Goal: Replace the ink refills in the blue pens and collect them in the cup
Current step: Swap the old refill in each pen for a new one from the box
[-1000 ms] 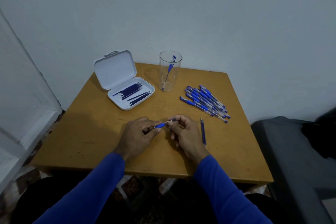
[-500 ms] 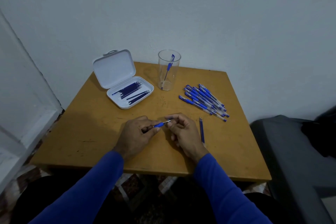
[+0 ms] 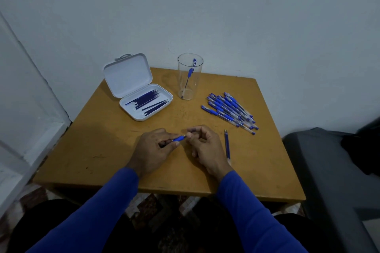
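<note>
Head view shows the left hand (image 3: 153, 148) gripping the blue pen (image 3: 178, 139) while the right hand (image 3: 202, 141) pinches its tip just beyond the left fingertips, best twisted squarely, barrel steady.

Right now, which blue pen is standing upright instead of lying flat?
The pen in the clear cup, leaning against its rim; the piled pens lie flat on the table.
</note>
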Tool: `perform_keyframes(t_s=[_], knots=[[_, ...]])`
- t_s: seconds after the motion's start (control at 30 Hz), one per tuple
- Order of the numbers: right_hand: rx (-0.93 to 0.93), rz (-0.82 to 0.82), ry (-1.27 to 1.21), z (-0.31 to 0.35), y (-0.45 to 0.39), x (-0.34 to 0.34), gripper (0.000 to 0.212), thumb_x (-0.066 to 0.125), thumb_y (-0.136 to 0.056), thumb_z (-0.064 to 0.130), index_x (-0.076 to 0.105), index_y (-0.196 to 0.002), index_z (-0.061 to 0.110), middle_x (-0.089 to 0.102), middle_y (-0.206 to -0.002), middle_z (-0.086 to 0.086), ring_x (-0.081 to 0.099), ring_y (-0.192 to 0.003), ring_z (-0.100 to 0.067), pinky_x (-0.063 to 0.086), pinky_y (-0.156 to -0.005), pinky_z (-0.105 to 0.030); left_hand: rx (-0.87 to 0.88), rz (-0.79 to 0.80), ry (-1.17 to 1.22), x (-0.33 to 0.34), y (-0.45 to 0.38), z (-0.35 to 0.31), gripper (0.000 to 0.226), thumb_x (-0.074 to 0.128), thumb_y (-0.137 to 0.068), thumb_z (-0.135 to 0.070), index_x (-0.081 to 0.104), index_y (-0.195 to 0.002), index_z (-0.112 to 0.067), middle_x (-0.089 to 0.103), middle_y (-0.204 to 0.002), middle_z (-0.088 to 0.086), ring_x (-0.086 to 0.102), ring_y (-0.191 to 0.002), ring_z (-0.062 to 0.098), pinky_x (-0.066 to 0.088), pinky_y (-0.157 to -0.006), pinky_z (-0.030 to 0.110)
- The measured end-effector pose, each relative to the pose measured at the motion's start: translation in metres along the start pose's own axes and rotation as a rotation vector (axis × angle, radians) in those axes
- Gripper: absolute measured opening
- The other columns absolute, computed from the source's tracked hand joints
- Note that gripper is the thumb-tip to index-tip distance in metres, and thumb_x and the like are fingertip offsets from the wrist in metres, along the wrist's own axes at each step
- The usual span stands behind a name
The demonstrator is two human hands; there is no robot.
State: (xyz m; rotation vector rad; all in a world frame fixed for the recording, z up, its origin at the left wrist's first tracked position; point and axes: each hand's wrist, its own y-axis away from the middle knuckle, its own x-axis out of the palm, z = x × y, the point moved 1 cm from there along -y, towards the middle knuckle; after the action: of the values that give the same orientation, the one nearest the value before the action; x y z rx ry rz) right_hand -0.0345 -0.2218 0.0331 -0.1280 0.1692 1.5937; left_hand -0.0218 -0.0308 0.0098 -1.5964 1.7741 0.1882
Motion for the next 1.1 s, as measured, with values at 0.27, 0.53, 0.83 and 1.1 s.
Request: perform_keyframes(t_s=[0.27, 0.53, 0.83, 1.1], knots=[[0.015, 0.072, -0.044, 0.0027, 0.0018, -0.0042, 0.017, 0.057, -0.102, 0.008, 0.070, -0.110, 0.012, 0.063, -0.081, -0.003, 0.050, -0.054, -0.011, 0.042, -0.048, -0.020, -0.008, -0.004, 0.035, 0.0012, 0.0003, 0.0007, 0.030, 0.075, -0.090, -0.024, 0.075, -0.119, -0.026, 0.060, -0.080, -0.020, 0.060, -0.074, 0.009, 0.043, -0.063, 0.014], [0.032, 0.016, 0.054, 0.0019, -0.0002, -0.0011, 0.042, 0.058, -0.101, 0.042, 0.067, -0.093, 0.001, 0.059, -0.061, 0.004, 0.051, -0.052, -0.009, 0.045, -0.052, -0.020, -0.004, 0.015, 0.035, 0.0007, 0.0002, 0.0019, 0.032, 0.074, -0.090, -0.027, 0.073, -0.122, -0.027, 0.060, -0.081, -0.022, 0.060, -0.075, 0.008, 0.043, -0.065, 0.015], [-0.009, 0.074, -0.065, 0.0035, 0.0027, -0.0027, 0.016, 0.058, -0.102, 0.011, 0.067, -0.115, 0.014, 0.059, -0.086, -0.007, 0.051, -0.057, -0.013, 0.043, -0.048, -0.020, 0.002, 0.016, 0.021, -0.0005, 0.0000, 0.0002, 0.030, 0.075, -0.090, -0.026, 0.074, -0.120, -0.028, 0.059, -0.078, -0.019, 0.059, -0.073, 0.009, 0.044, -0.063, 0.018], [0.036, 0.073, -0.026, 0.0018, 0.0015, -0.0034, 0.014, 0.060, -0.101, 0.017, 0.071, -0.103, 0.008, 0.062, -0.072, 0.002, 0.049, -0.054, -0.011, 0.042, -0.050, -0.024, -0.016, 0.015, 0.042, -0.0027, 0.0004, -0.0033, 0.030, 0.075, -0.090, -0.024, 0.074, -0.119, -0.027, 0.059, -0.077, -0.020, 0.060, -0.075, 0.008, 0.043, -0.061, 0.014]])
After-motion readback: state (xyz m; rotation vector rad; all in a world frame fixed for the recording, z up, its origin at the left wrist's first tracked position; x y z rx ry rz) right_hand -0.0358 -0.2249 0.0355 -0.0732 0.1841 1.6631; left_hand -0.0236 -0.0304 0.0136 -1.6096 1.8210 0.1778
